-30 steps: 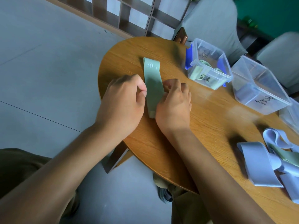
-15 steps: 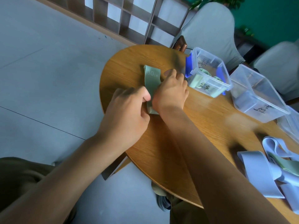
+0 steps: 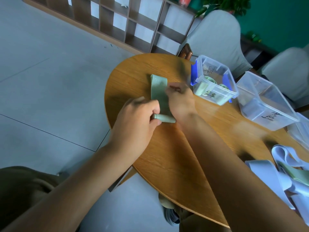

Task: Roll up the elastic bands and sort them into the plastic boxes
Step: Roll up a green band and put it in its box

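On tabletop (image 3: 167, 156): left hand (image 3: 137, 121) fingers pinching rolled near end of green band (image 3: 158, 92); right hand (image 3: 181, 99) blurred, fingers' state unclear, beside flat part.

- A green elastic band (image 3: 158, 92) lies flat on the round wooden desk (image 3: 167, 156), its near end wound into a small roll.
- The left hand (image 3: 138, 121) pinches that roll at its left end.
- The right hand (image 3: 181, 97) rests on the band's right edge; motion blur hides its fingers.
- A clear box with blue clasps (image 3: 215, 81) holds rolled green bands.
- A second clear box (image 3: 264, 101) stands just beside it.
- Loose pale blue bands (image 3: 284, 173) lie heaped at the desk's right.
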### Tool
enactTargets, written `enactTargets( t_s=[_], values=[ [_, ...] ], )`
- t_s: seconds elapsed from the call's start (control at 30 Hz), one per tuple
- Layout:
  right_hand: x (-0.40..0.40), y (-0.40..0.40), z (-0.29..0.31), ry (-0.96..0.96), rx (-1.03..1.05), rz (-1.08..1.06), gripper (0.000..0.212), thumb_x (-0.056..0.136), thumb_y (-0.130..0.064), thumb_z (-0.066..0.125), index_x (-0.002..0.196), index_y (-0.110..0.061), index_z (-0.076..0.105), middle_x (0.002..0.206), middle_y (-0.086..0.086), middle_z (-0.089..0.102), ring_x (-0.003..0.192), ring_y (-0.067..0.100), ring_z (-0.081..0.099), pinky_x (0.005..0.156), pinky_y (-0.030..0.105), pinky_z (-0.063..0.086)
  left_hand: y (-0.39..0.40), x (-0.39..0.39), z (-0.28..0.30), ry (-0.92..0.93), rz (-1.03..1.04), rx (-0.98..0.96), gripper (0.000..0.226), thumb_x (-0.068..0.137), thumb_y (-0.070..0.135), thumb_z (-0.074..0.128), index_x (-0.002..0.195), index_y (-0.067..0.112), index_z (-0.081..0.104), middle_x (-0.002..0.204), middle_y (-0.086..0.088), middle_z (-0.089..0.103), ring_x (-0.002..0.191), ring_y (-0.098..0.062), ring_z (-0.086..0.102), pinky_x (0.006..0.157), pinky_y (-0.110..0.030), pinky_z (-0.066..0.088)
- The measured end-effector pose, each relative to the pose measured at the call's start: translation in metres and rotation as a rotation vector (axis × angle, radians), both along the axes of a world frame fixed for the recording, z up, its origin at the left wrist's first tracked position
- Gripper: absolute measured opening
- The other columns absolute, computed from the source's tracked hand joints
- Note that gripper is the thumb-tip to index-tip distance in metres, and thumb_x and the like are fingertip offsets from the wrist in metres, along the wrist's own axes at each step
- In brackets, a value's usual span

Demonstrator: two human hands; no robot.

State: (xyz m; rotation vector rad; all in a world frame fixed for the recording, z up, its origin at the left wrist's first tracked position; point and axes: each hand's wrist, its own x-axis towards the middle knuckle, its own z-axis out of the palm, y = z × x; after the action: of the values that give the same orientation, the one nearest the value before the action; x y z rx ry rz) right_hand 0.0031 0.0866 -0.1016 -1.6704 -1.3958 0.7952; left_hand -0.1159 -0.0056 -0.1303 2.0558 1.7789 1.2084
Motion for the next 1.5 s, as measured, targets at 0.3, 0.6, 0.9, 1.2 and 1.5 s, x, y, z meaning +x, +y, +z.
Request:
enactTargets(
  t_s=[0.3, 0.6, 0.9, 1.2, 1.5],
  values=[
    [0.044, -0.098, -0.021, -0.034, 0.254, 0.142, 0.019, 0.098, -0.008, 0.06, 0.115, -0.014, 0.064, 0.105, -0.008, 0.072, 0.098, 0.0, 0.067, 0.089, 0.017, 0.05, 0.0, 0.003, -0.001, -0.054, 0.004, -0.013, 0.02, 0.079, 0.02, 0.084, 0.092, 0.018, 0.069, 0.09, 0.004, 0.062, 0.082, -0.011, 0.061, 0.061, -0.019, 0.047],
    [0.039, -0.119, -0.026, -0.098, 0.287, 0.149, 0.033, 0.096, -0.01, 0.062, 0.128, -0.018, 0.06, 0.113, -0.023, 0.065, 0.11, -0.009, 0.062, 0.101, 0.023, 0.05, -0.004, 0.006, 0.001, -0.077, 0.024, 0.0, 0.019, 0.077, 0.016, 0.085, 0.089, 0.016, 0.07, 0.087, 0.003, 0.064, 0.074, -0.011, 0.062, 0.061, -0.029, 0.056],
    [0.037, -0.12, -0.026, -0.105, 0.29, 0.106, 0.035, 0.093, -0.009, 0.064, 0.126, -0.021, 0.062, 0.111, -0.016, 0.071, 0.105, -0.008, 0.064, 0.095, 0.026, 0.053, -0.019, 0.019, 0.011, -0.24, 0.1, -0.1, 0.021, 0.084, 0.017, 0.078, 0.103, 0.02, 0.07, 0.092, 0.01, 0.075, 0.085, -0.006, 0.072, 0.075, -0.037, 0.06],
    [0.039, -0.121, -0.025, -0.118, 0.267, 0.103, 0.037, 0.091, -0.006, 0.062, 0.124, -0.024, 0.063, 0.109, -0.018, 0.071, 0.104, -0.007, 0.064, 0.093, 0.022, 0.052, -0.042, 0.037, 0.016, -0.461, 0.117, -0.218, 0.047, 0.089, 0.01, 0.063, 0.132, 0.026, 0.058, 0.125, 0.01, 0.069, 0.106, 0.002, 0.065, 0.091, -0.01, 0.048],
    [0.04, -0.117, -0.024, -0.06, 0.237, 0.052, 0.038, 0.092, -0.001, 0.059, 0.125, -0.021, 0.061, 0.114, -0.016, 0.068, 0.109, -0.007, 0.063, 0.092, 0.007, 0.045, -0.038, 0.034, 0.014, -0.559, 0.093, -0.262, 0.054, 0.09, 0.003, 0.055, 0.14, 0.023, 0.052, 0.128, 0.01, 0.068, 0.107, 0.001, 0.065, 0.087, -0.001, 0.042]
  ],
)
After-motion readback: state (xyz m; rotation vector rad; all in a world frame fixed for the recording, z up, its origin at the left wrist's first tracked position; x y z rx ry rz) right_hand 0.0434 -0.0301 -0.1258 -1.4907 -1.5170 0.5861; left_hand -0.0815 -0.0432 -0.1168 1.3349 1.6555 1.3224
